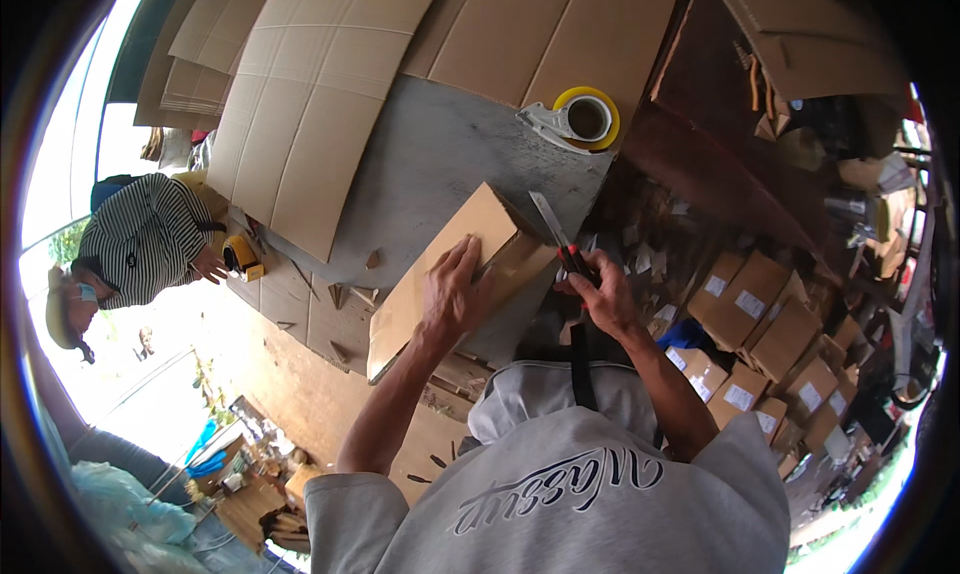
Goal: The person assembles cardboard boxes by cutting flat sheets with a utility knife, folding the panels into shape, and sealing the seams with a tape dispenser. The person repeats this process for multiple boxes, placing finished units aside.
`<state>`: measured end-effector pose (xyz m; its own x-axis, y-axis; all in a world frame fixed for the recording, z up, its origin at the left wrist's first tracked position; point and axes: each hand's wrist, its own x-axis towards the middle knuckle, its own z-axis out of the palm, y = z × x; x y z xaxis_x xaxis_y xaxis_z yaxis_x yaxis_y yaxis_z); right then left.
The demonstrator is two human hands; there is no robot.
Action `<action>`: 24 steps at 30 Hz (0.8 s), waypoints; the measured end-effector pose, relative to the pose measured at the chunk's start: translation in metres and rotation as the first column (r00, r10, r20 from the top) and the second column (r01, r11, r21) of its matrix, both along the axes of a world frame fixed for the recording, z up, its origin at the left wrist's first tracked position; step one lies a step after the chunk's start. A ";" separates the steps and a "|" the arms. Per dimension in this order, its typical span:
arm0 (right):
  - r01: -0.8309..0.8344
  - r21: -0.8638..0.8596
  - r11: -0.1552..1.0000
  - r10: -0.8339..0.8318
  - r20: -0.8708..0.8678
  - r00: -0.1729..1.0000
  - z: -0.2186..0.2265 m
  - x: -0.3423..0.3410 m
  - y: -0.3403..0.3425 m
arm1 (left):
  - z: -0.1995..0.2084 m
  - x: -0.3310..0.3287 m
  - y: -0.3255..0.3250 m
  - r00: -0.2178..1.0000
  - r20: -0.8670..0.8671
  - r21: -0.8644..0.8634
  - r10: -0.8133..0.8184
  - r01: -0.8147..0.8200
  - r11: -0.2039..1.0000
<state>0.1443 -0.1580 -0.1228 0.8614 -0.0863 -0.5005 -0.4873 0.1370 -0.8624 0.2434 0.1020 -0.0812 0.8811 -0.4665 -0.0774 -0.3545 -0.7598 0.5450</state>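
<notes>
Two hands apart, we lay our left hand [458,292] flat on the cardboard box [483,220] near the tabletop's [425,144] right edge, presumably to steady it, and clasp a utility knife [571,256] in our right hand [603,294], blade [548,218] pointing away, likely for safety.

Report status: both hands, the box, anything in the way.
Left hand resting on cardboard box. Right hand gripping utility knife, blade exposed. Box angled on grey table. Tape dispenser beyond it, not touching.
</notes>
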 end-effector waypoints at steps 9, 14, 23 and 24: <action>-0.119 -0.665 0.737 0.338 0.211 0.917 0.042 -0.010 0.063 | 0.012 -0.009 0.002 0.997 -0.058 -0.064 0.061 -0.064 0.996; -0.099 -0.787 0.609 0.366 0.168 0.915 0.058 -0.005 0.068 | 0.007 -0.010 0.004 0.998 -0.001 -0.105 0.061 -0.061 0.993; -0.247 -0.826 0.506 0.397 -0.031 0.917 0.077 0.009 0.074 | 0.002 -0.008 0.004 0.997 0.026 -0.099 0.077 -0.075 0.992; -0.273 -0.821 0.501 0.399 -0.061 0.915 0.081 0.010 0.073 | 0.002 -0.008 0.003 0.997 0.032 -0.080 0.068 -0.065 0.995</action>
